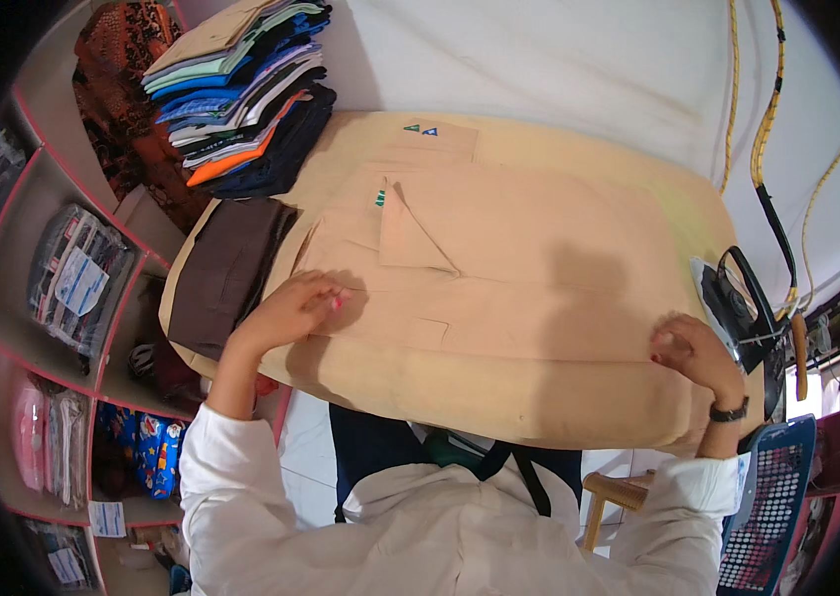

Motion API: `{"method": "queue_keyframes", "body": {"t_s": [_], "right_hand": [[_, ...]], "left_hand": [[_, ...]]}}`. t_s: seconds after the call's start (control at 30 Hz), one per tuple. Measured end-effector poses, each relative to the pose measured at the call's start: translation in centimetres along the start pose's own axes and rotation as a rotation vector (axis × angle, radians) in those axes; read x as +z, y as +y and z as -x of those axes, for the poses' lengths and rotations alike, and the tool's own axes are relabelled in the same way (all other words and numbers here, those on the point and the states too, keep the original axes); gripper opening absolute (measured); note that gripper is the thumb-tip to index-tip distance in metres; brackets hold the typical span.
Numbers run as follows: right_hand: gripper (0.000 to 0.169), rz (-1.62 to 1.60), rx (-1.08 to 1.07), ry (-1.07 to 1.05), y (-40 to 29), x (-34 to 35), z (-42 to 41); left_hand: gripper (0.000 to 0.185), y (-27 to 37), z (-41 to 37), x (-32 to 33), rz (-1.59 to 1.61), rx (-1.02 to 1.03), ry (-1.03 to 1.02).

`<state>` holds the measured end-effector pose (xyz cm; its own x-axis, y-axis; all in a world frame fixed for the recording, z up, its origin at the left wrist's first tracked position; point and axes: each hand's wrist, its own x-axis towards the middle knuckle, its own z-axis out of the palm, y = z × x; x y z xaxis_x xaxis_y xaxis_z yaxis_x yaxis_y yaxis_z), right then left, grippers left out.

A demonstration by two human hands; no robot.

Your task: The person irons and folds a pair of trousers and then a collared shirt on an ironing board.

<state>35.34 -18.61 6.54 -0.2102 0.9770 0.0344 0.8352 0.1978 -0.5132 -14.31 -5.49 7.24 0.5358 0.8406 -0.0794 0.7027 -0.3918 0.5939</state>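
A beige garment [517,305] lies spread over a padded, cloth-covered ironing table [405,387]. One triangular flap of its cloth is turned up near the middle, with small green marks beside it. Over the garment's left end is my left hand [304,302], its fingers loosely curled and a shadow beside it. My right hand [681,346] is at the garment's lower right edge, slightly blurred, fingers bent. No cloth appears lifted by either hand. Just beyond my right hand, an electric iron [744,305] rests at the table's right end.
Folded dark brown cloth [230,268] lies at the table's left end. Behind it rises a tall stack of folded clothes [249,97]. Shelves [96,380] with wrapped bundles line the left. Yellow-wrapped cords [762,149] hang at right, above a blue plastic basket [766,506].
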Motion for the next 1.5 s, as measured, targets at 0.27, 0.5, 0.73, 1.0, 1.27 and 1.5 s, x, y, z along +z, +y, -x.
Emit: {"method": "queue_keyframes", "body": {"t_s": [0.27,0.5,0.73,1.0,1.27,1.5], "right_hand": [[0.038,0.194,0.024,0.285,0.5,4.4,-2.9],[0.042,0.601,-0.008,0.720,4.0,-0.5,-1.0],[0.039,0.570,0.546,0.649,11.7,-6.2,-1.2],[0.041,0.379,0.546,0.492,3.3,-7.1,-0.9],[0.046,0.499,0.103,0.380,-6.5,2.5,-5.1],[0.049,0.411,-0.162,0.378,-13.7,7.8,-12.6]], "left_hand": [[0.045,-0.8,-11.0,5.4,0.142,0.253,0.192],[0.047,-5.2,-12.4,5.7,0.264,0.023,0.497],[0.039,-4.8,-10.5,6.6,-0.317,0.167,0.345],[0.034,-4.0,2.2,5.4,-0.378,-0.273,0.816],[0.041,-4.9,3.8,4.5,0.175,-0.554,0.745],[0.034,-8.4,4.0,4.5,0.733,-0.441,0.710]]}}
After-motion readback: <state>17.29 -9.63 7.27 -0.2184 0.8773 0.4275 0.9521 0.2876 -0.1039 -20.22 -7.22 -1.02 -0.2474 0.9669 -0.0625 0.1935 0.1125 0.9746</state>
